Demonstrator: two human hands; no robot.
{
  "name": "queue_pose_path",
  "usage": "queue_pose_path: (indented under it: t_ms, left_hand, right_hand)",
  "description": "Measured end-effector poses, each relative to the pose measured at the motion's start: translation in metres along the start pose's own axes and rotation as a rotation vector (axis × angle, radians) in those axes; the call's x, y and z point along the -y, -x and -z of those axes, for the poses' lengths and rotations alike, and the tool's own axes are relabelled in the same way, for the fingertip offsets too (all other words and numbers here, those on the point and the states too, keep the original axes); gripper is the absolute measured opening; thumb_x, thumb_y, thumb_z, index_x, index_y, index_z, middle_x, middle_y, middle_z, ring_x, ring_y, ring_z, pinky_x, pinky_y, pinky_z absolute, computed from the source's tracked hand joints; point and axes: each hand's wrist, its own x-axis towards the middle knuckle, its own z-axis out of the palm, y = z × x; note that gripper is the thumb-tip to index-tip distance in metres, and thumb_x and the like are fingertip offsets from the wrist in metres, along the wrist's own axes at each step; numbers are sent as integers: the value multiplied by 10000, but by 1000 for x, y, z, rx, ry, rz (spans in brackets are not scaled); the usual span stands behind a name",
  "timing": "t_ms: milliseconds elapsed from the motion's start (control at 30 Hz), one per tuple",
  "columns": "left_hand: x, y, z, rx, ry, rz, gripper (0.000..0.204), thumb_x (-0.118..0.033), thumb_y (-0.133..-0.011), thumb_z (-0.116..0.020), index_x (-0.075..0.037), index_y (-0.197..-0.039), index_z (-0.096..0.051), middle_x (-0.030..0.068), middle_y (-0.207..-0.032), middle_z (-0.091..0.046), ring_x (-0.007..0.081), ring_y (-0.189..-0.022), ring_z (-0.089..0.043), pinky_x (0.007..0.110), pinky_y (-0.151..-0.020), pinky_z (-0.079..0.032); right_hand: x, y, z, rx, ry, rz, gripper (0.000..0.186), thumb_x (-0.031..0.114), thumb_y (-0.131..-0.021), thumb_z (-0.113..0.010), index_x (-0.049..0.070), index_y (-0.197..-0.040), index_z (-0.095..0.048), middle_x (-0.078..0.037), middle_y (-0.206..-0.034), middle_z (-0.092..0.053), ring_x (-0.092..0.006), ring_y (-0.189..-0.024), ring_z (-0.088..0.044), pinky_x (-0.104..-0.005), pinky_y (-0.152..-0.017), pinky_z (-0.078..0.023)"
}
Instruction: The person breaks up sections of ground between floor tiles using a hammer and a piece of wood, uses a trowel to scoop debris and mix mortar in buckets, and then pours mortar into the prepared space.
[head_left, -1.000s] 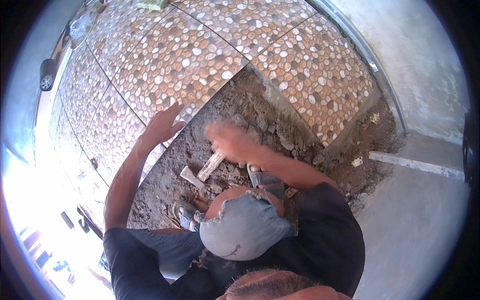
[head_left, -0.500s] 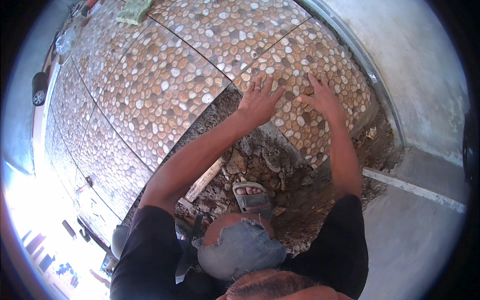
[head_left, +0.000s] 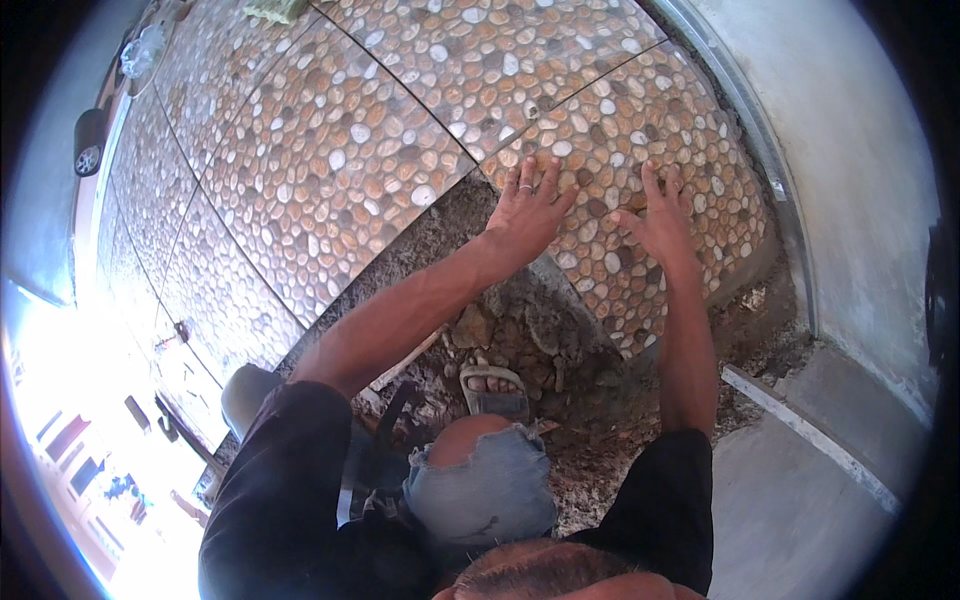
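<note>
Both my palms lie on a pebble-patterned floor tile [head_left: 600, 130] in orange, brown and white, at the end of a tiled row beside the wall. Fingers spread, my left hand [head_left: 530, 210] rests near the tile's left corner. My right hand [head_left: 662, 222] presses farther right on the same tile, thumb out to the side. Neither hand holds anything. The tile's near edge meets a bed of rough mortar and rubble [head_left: 530, 320]. Its left corner sits close to the neighbouring tile [head_left: 340, 180], with a dark joint line between the tiles beyond.
Along the right wall [head_left: 850, 130] runs a metal strip [head_left: 745, 130]. A long straight bar [head_left: 810, 435] lies on the grey concrete at the lower right. My sandalled foot [head_left: 495, 385] stands in the rubble beside a wooden stick [head_left: 408, 360]. A clear plastic bag [head_left: 143, 50] lies far left.
My view has shifted slightly, so the tiles appear lower and farther right. Both hands stay spread on the same tile, in nearly the same places.
</note>
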Motion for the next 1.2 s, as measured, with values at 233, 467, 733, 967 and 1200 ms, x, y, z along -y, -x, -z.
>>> queue_pose_path:
  t_ms: [233,467,733,967,1200]
  left_hand:
    - [-4,-4,0,46,-43,6,682,-264,-834,-625,-199,-1418,-279,211,-1491,-126,466,-1355,-138,554,-1085,-214]
    - [-8,-9,3,40,12,54,694,-228,-800,-668,-216,-1399,-319,193,-1489,-157,465,-1345,-184,529,-1083,-236]
    - [-11,-6,8,39,18,45,676,-209,-798,-671,-192,-1381,-331,219,-1481,-158,495,-1331,-185,535,-1086,-223]
    - [-3,-5,-1,-10,-46,39,703,-253,-774,-704,-195,-1369,-333,222,-1474,-175,495,-1318,-219,519,-1084,-244]
    - [-12,-8,-10,-12,-35,45,683,-239,-789,-678,-191,-1379,-337,215,-1475,-183,488,-1317,-228,522,-1077,-254]
  right_hand:
    - [-1,1,-2,-16,82,13,948,552,-688,-702,214,-1448,-248,-223,-1495,-134,-513,-1334,-136,-562,-1042,-270]
    - [9,4,17,81,28,-93,917,485,-708,-715,244,-1450,-234,-197,-1499,-145,-489,-1338,-161,-561,-1053,-268]
    - [-39,14,30,-43,-209,-100,917,449,-701,-734,185,-1442,-265,-220,-1492,-150,-420,-1355,-196,-491,-1063,-288]
    - [-66,18,15,1,-215,-273,938,461,-669,-756,160,-1431,-297,-254,-1484,-134,-437,-1355,-182,-500,-1068,-268]
    - [-81,24,4,-72,-171,-209,894,419,-680,-748,152,-1418,-320,-251,-1476,-164,-431,-1347,-204,-507,-1053,-294]
